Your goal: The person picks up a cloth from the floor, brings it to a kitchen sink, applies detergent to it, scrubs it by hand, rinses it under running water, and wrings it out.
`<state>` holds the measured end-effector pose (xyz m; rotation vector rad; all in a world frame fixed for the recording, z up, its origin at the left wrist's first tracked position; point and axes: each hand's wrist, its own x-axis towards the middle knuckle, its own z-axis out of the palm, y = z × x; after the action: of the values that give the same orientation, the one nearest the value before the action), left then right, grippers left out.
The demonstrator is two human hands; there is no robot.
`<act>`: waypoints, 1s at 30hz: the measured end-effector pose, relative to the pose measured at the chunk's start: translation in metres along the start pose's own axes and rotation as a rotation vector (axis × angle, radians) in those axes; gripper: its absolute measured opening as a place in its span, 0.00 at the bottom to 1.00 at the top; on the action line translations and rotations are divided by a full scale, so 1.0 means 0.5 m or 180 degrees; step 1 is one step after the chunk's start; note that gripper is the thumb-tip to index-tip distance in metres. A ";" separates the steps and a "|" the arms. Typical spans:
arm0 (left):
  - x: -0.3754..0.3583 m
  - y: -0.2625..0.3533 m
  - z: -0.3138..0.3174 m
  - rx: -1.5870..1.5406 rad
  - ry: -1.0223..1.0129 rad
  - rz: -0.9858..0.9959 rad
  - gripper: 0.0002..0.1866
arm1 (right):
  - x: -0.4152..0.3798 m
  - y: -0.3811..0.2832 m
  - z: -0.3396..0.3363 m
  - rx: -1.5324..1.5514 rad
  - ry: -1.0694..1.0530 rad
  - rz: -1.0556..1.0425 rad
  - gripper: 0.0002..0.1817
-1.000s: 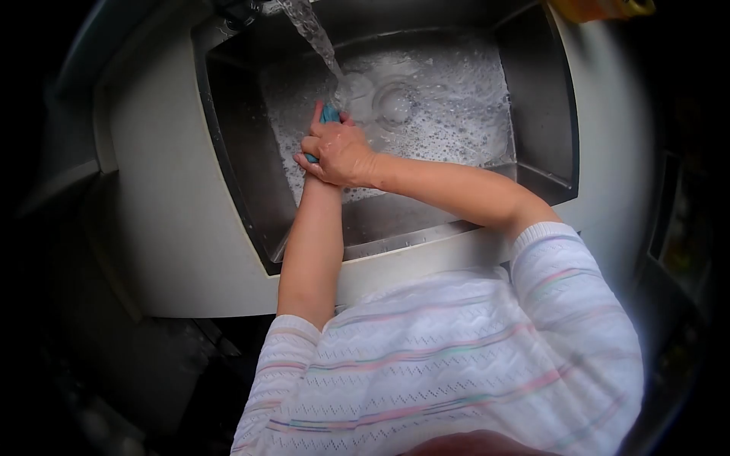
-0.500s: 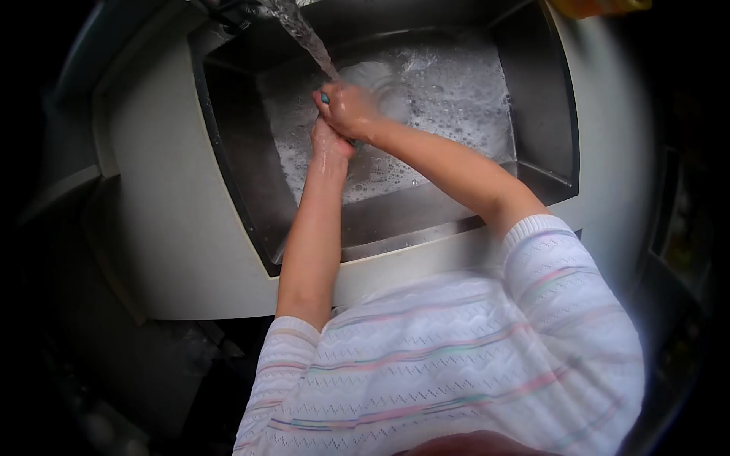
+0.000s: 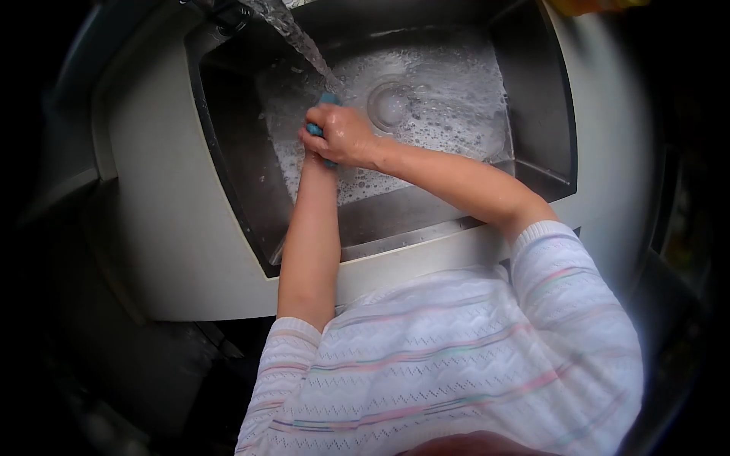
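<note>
My right hand (image 3: 342, 137) is closed around a blue-teal cloth or sponge (image 3: 329, 99), of which bits show above, between and below the fingers. Which of the two it is, I cannot make out. My left hand (image 3: 310, 154) lies beneath the right one, against the same blue thing, and its fingers are hidden. Both hands are wet and are over the left part of the metal sink (image 3: 403, 220). Just above them a stream of running water (image 3: 293, 34) comes down from the upper left.
Foamy water with bubbles covers the sink floor, around a round drain (image 3: 389, 105). A dark faucet part (image 3: 230, 15) stands at the upper left. White countertop (image 3: 163, 197) surrounds the basin. Something yellow-orange (image 3: 597, 6) sits at the top right edge.
Both hands have shifted a little down and left, from under the stream's end. More of the blue thing shows now, and the drain has come into view.
</note>
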<state>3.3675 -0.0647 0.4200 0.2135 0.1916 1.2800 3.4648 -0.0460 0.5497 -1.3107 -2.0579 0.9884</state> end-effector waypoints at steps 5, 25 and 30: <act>0.050 -0.001 0.129 0.1141 0.2594 -0.1020 0.11 | 0.077 0.170 0.019 -0.0628 0.0435 0.1186 0.16; -0.004 0.019 0.007 -0.0404 -0.0476 -0.0292 0.17 | -0.008 0.017 0.037 -0.0116 0.0286 -0.0209 0.15; 0.043 -0.019 0.088 0.0261 0.2159 -0.0364 0.19 | 0.067 0.078 0.057 -0.0675 0.0256 0.0477 0.15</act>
<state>3.3938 -0.0487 0.4595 -0.1698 0.8245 1.1927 3.4518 -0.0136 0.5024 -1.6060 -2.0720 0.7804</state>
